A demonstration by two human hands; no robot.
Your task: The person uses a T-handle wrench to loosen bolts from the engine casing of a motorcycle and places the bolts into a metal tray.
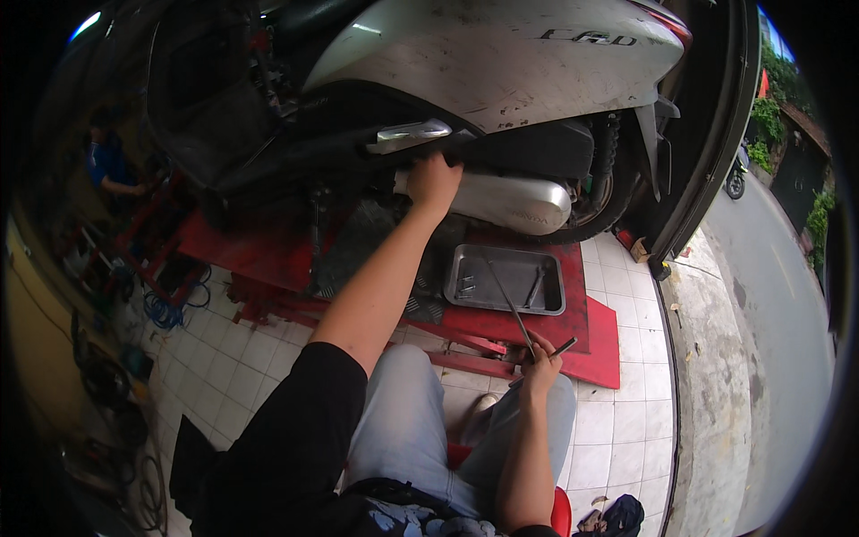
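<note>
A silver-grey scooter (501, 67) stands side-on ahead of me on a red lift platform (456, 324). My left hand (435, 185) reaches up to its side, at the front end of the long silver engine cover (514, 201) and below a shiny metal footrest (412, 134). Its fingers are curled against the dark parts there, and what they grip is hidden. Above my right thigh, my right hand (540, 367) is closed round the handle of a T-handle wrench (507, 302). The wrench's long thin shaft slants up across a metal tray.
The metal tray (455, 302) on the platform holds several small bolts (466, 286) and a dark tool (535, 288). Blue hose (163, 309) lies on the white tiles at left. Farther back is a person in blue (109, 161). A door frame and street (769, 295) lie at right.
</note>
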